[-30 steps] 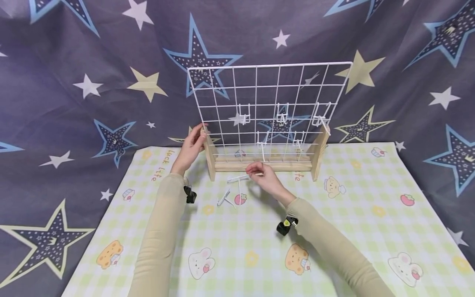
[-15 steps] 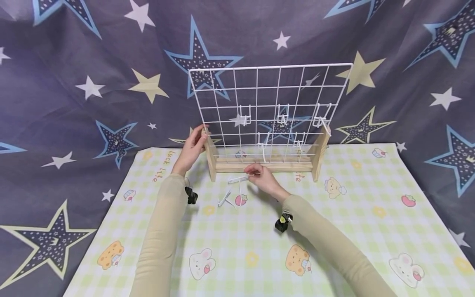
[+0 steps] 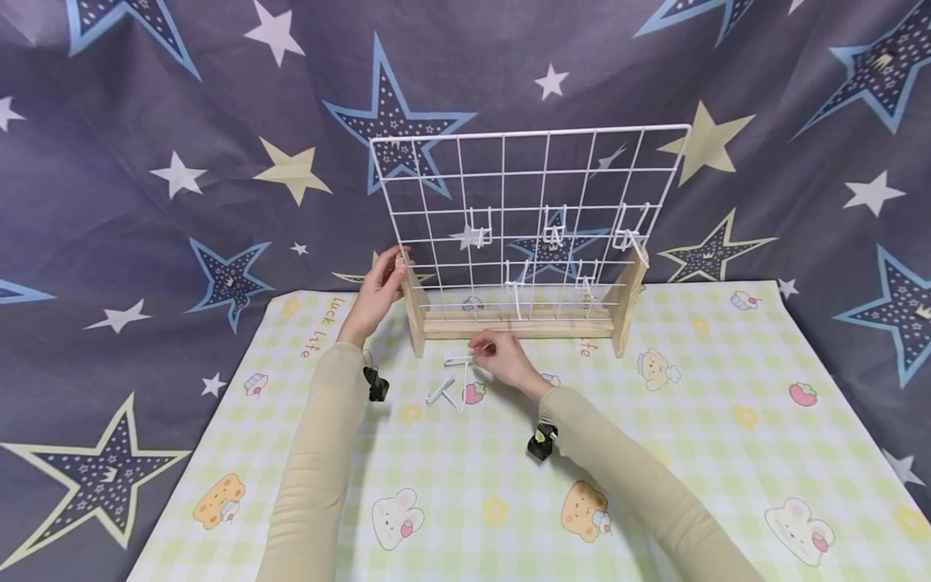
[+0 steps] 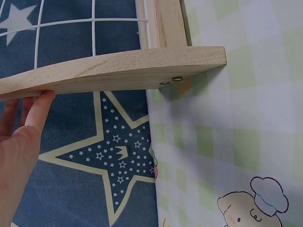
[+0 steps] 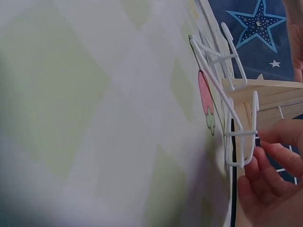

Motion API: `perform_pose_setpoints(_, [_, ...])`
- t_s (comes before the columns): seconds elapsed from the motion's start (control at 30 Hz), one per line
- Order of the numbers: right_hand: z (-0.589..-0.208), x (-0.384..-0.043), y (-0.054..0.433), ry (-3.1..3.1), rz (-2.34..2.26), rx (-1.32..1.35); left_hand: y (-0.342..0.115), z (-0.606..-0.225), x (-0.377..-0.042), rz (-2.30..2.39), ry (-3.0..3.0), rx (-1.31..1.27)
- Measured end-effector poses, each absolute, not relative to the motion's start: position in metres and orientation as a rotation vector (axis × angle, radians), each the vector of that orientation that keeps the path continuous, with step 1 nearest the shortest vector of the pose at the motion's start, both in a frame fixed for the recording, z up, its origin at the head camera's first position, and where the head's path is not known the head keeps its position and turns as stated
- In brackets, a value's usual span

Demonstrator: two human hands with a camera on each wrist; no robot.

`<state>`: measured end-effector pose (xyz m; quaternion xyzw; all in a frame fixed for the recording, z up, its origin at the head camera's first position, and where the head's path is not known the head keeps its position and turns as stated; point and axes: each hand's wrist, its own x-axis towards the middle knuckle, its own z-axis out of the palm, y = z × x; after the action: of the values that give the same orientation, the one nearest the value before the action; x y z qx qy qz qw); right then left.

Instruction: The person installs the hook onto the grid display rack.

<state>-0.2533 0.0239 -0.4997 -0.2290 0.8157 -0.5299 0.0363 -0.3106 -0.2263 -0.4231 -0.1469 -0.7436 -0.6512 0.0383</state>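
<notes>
A white wire grid panel stands upright in a wooden stand at the back of the table. My left hand grips the upper end of the stand's left wooden side piece; in the left wrist view its fingertips meet the edge of that wood. In front of the stand, my right hand pinches the end of a white wire hook, whose long prong points toward me. The right wrist view has the same hook at the fingertips. Just left of it, a second white hook lies on the cloth.
Several white hooks hang on the grid, among them an upper hook at the right and a lower hook near the middle. A checkered cloth covers the table. Behind the stand hangs a dark star-patterned curtain.
My right hand has shifted slightly left and toward me, and the hook at its fingertips has moved with it. The left hand stays on the wooden side piece.
</notes>
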Motion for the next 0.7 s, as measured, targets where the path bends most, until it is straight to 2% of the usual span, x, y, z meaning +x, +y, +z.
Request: perform_pose_setpoints(0.7, [-0.504,-0.251,0.034,2.593,-1.491,-0.695,-0.226,-0.425,-0.31,-1.986,-2.269,-0.449])
